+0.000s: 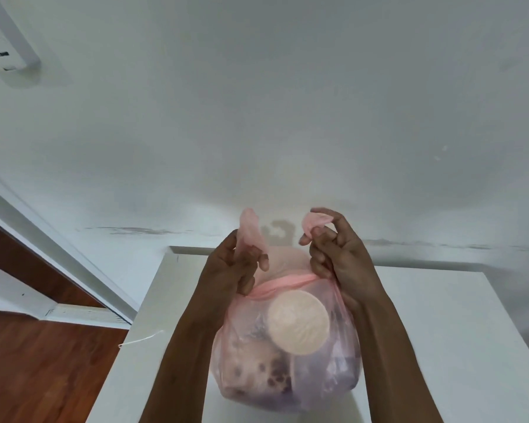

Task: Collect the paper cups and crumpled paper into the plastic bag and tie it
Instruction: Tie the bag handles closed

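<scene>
A translucent pink plastic bag (327, 370) stands full on the white table (440, 331). Through its wall I see the round base of a paper cup (298, 322) and crumpled paper (251, 364) lower left. The bag's neck is gathered into a twisted pink band between my hands. My left hand (229, 270) pinches one handle strip, which sticks up above the fingers. My right hand (336, 248) pinches the other handle end between thumb and fingertips, at the same height.
The table stands against a white wall (287, 117). Wooden floor (43, 361) and a white skirting board lie to the left, past the table's left edge. A white wall unit (3, 41) hangs at the top left.
</scene>
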Action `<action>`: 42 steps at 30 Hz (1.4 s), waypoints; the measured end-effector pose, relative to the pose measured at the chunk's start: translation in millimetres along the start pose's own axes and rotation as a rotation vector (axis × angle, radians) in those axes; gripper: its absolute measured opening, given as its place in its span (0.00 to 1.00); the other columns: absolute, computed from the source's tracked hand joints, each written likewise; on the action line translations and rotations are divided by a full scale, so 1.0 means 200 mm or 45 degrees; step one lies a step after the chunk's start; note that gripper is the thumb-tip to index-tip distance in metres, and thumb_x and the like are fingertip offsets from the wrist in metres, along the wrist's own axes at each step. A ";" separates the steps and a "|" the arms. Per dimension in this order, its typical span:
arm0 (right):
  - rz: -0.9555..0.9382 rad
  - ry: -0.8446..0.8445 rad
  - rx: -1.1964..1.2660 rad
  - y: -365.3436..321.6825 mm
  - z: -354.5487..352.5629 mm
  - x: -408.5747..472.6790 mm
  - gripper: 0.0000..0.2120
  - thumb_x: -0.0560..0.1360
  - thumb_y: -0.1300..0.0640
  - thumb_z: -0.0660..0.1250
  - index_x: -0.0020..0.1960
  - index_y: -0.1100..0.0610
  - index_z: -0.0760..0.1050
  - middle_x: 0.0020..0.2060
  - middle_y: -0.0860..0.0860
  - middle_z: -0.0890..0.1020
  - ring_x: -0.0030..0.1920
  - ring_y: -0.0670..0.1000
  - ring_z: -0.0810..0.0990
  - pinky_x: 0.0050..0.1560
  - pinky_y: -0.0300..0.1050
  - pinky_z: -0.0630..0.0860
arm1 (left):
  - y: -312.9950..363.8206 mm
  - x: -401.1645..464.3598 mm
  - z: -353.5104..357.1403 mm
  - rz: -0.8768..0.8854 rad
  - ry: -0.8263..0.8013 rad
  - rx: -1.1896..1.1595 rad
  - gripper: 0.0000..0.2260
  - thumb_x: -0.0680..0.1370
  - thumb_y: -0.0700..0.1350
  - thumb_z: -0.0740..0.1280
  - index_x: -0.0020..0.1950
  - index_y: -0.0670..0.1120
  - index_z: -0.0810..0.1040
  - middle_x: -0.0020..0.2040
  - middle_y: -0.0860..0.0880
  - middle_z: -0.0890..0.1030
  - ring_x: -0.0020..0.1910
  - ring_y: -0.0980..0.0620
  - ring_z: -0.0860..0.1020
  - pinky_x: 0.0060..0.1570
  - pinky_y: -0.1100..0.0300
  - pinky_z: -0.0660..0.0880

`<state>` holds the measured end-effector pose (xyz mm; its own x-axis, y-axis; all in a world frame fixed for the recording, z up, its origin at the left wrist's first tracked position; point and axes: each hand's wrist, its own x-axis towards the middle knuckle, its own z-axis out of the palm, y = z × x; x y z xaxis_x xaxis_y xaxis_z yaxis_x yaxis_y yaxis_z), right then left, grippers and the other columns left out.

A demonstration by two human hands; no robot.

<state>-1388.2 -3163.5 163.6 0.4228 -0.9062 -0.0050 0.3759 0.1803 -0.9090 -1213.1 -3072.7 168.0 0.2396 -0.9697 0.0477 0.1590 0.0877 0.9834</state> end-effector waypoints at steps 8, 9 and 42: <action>-0.039 0.109 -0.200 0.05 0.07 -0.03 0.07 0.74 0.70 0.69 0.39 0.61 0.79 0.26 0.54 0.78 0.24 0.48 0.74 0.28 0.37 0.72 | -0.03 0.00 0.06 0.065 0.037 0.431 0.09 0.72 0.38 0.75 0.38 0.52 0.81 0.27 0.52 0.73 0.25 0.53 0.66 0.29 0.60 0.64; -0.055 0.122 -0.239 0.06 0.08 -0.03 0.05 0.73 0.69 0.70 0.40 0.61 0.80 0.28 0.54 0.81 0.28 0.48 0.77 0.32 0.39 0.74 | -0.02 0.00 0.06 0.103 0.026 0.474 0.09 0.71 0.38 0.76 0.39 0.52 0.81 0.30 0.52 0.76 0.28 0.54 0.70 0.30 0.59 0.67; 0.096 0.088 0.154 0.12 0.11 -0.02 0.11 0.71 0.59 0.73 0.51 0.64 0.83 0.47 0.62 0.83 0.49 0.59 0.81 0.56 0.57 0.76 | -0.08 0.02 0.07 0.389 0.231 0.930 0.18 0.66 0.40 0.81 0.44 0.54 0.75 0.43 0.50 0.77 0.38 0.57 0.79 0.35 0.69 0.73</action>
<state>-1362.8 -3146.1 151.3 0.3971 -0.9118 -0.1040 0.4436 0.2899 -0.8480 -1228.5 -3080.6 154.8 0.3329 -0.8693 0.3653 -0.5890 0.1108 0.8005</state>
